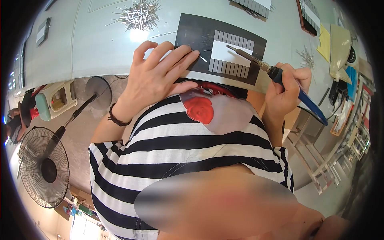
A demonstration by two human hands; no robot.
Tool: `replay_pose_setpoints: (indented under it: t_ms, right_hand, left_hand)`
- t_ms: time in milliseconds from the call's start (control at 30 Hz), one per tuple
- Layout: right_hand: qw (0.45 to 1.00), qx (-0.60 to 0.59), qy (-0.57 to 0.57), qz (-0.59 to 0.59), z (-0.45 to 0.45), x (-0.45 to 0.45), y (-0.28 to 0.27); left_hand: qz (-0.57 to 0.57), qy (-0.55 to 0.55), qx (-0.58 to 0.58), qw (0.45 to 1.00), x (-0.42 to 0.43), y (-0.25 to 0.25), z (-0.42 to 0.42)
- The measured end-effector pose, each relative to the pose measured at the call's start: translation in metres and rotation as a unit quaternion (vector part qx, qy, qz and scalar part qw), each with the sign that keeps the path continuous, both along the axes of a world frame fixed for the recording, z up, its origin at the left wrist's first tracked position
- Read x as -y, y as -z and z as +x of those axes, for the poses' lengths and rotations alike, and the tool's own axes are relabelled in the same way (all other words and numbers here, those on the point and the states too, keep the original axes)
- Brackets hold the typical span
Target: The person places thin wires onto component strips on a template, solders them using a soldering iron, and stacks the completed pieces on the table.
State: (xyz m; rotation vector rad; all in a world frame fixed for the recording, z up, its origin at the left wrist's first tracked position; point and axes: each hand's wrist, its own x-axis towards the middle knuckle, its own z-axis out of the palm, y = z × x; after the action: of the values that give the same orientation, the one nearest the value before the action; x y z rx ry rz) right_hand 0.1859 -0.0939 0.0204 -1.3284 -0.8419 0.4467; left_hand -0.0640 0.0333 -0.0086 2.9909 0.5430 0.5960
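Note:
My right hand [288, 86] is closed around the blue handle of a soldering iron [275, 74], whose metal tip points left over a white strip [228, 52]. That strip lies across grey slotted pieces [236, 69] on a black board [191, 34] at the table edge. Palm down, my left hand [160, 74] has its fingers apart, with fingertips on the left part of the board. A short thin piece with a white end [203, 58] lies beside its index fingertip; whether the fingers touch it I cannot tell.
A pile of thin metal leads [141, 16] sits on the table [92, 52] at the back left. A smaller bunch [306, 58] is on the right. More slotted pieces [256, 7] lie at the back. Fans [49, 170] and a stool [58, 100] stand left.

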Motion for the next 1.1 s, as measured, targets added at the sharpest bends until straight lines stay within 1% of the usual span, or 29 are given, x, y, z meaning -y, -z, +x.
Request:
replay_pose_setpoints:
  t_ms: [133, 167, 233, 333, 433, 500, 533, 633, 733, 767, 833, 900, 1033, 1100]
  right_hand:
    - [0.999, -0.027, -0.029, -0.001, -0.008, -0.003, -0.001]
    - [0.999, 0.020, -0.040, 0.004, -0.006, 0.000, 0.008]
    - [0.996, 0.067, -0.050, 0.010, -0.007, 0.001, 0.011]
    - [0.996, 0.002, -0.086, 0.019, -0.012, -0.005, 0.003]
    - [0.994, -0.015, -0.108, 0.029, -0.013, -0.007, 0.004]
    - [0.997, 0.041, -0.068, 0.024, -0.016, -0.009, 0.005]
    - [0.997, 0.041, -0.069, 0.023, -0.018, -0.010, 0.004]
    - [0.995, 0.074, -0.072, 0.003, -0.021, -0.012, 0.002]
    - [0.990, 0.085, -0.115, 0.006, -0.019, -0.009, 0.004]
    - [0.994, 0.050, -0.099, -0.014, -0.019, -0.007, 0.003]
    - [0.996, 0.014, -0.084, -0.034, -0.018, -0.008, 0.003]
    - [0.996, -0.016, -0.085, 0.006, -0.015, -0.012, 0.001]
    - [0.995, -0.001, -0.100, 0.011, -0.013, -0.011, -0.001]
    - [0.991, 0.003, -0.124, 0.043, -0.012, -0.009, 0.002]
  left_hand:
    - [0.027, -0.026, 0.016, 0.999, 0.007, 0.007, 0.003]
    - [0.032, -0.040, 0.023, 0.998, 0.009, 0.010, 0.002]
    - [0.036, -0.053, 0.030, 0.997, 0.011, 0.012, 0.001]
    - [0.031, -0.058, 0.040, 0.997, 0.012, 0.013, 0.000]
    - [0.038, -0.059, 0.030, 0.997, 0.012, 0.012, 0.000]
    - [0.049, -0.070, 0.031, 0.996, 0.013, 0.011, 0.001]
    - [0.048, -0.070, 0.030, 0.996, 0.014, 0.011, 0.000]
    - [0.039, -0.091, 0.034, 0.995, 0.015, 0.012, 0.001]
    - [0.023, -0.100, 0.045, 0.994, 0.016, 0.014, 0.001]
    - [0.021, -0.092, 0.037, 0.995, 0.015, 0.014, 0.001]
    - [0.018, -0.084, 0.030, 0.996, 0.015, 0.015, 0.001]
    - [0.029, -0.077, 0.030, 0.996, 0.015, 0.016, 0.001]
    - [0.037, -0.075, 0.032, 0.996, 0.014, 0.016, 0.002]
    - [0.043, -0.070, 0.034, 0.996, 0.015, 0.015, 0.004]
